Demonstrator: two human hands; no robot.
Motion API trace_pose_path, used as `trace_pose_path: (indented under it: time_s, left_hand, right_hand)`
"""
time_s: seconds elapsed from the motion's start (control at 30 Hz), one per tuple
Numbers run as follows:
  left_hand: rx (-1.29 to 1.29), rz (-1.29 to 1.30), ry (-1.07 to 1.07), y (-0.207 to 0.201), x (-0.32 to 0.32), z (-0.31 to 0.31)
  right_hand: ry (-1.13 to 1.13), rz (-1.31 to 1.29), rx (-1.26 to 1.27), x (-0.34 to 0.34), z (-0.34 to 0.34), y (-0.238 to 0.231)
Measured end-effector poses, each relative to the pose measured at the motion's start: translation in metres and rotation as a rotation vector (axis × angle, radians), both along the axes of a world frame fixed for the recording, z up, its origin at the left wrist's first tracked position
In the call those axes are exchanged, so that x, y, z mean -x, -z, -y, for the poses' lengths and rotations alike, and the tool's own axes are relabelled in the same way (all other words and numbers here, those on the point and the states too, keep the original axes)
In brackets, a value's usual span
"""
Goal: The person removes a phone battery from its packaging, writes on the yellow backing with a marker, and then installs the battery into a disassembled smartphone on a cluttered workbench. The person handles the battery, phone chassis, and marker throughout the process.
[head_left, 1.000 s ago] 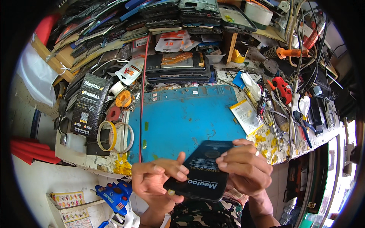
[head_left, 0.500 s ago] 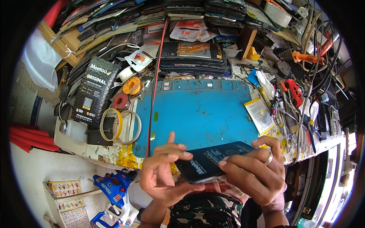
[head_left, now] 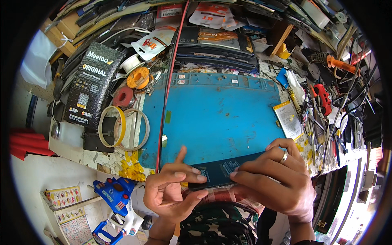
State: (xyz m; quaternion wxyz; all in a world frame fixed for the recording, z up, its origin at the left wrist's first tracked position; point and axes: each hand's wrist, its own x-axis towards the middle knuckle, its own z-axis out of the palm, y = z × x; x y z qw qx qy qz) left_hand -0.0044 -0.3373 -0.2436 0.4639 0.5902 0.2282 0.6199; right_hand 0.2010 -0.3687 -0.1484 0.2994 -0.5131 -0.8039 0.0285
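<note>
the black, flat slab [head_left: 218, 170] has tipped nearer edge-on, its face pale-printed, gripped in the right hand [head_left: 281, 179], the left hand's [head_left: 168, 197] parted fingers at its end.

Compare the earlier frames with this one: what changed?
The black phone-shaped slab has turned, its far end swinging right, and tipped so its printed face looks narrower. The right hand kept its hold; the left hand stayed at the near end. The blue mat and yellow-edged pack stayed put.
</note>
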Motion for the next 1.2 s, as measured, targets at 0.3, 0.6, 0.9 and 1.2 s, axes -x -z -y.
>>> trace_pose_path:
  time_s: [0.3,0.6,0.9,1.2]
  left_hand:
    - [0.068,-0.007,0.067,0.002,0.009,0.007]
    - [-0.013,-0.041,0.137,0.005,0.015,0.006]
    - [-0.047,-0.043,0.103,0.006,0.012,0.004]
    - [0.0,-0.153,0.107,-0.005,0.01,0.006]
  right_hand:
    - [-0.062,0.003,0.166,0.0,-0.001,-0.002]
    - [-0.061,0.076,0.131,0.003,0.006,0.002]
    - [0.004,0.101,0.147,0.003,0.009,-0.002]
    - [0.061,-0.048,0.155,-0.011,0.012,0.009]
